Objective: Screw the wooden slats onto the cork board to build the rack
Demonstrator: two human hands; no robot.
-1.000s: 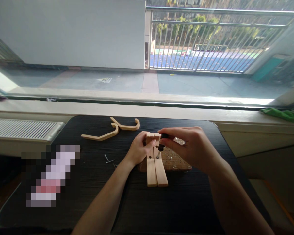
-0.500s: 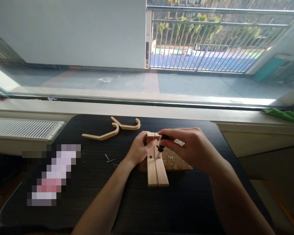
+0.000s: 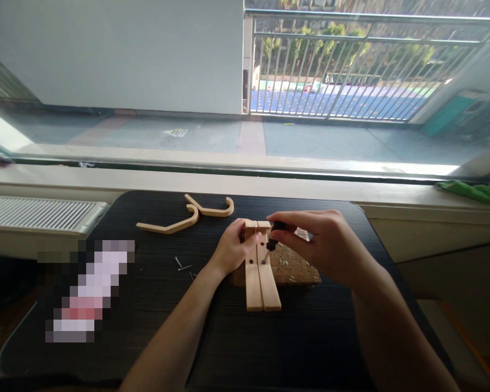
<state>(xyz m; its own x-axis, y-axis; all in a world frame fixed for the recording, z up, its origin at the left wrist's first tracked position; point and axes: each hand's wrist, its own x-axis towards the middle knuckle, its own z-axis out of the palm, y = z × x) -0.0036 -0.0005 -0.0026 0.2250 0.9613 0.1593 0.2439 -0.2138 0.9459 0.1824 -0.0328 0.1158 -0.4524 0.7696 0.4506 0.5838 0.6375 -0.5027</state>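
Observation:
Two pale wooden hook pieces [image 3: 253,286] lie side by side, partly over a brown cardboard piece [image 3: 296,268]. My left hand [image 3: 233,247] is closed around their far part, the thumb lying on top. In my right hand [image 3: 324,242] is a short screwdriver [image 3: 273,235] with a black handle, pinched between thumb and fingers. Its shaft slants down to the right-hand wooden piece, where a dark screw head [image 3: 263,262] shows at a hole. Other dark holes show in both pieces. My left hand hides part of the left piece.
Two more bent wooden hooks [image 3: 175,226] lie at the back left of the black table [image 3: 159,316]. Several loose screws [image 3: 181,265] are left of my left hand. A pixelated patch covers something at the far left. Beyond the table are a windowsill and a radiator [image 3: 41,214].
My right hand and the screwdriver have shifted slightly to the right, so the screw head now shows more plainly. My left hand and the wooden pieces stay in place.

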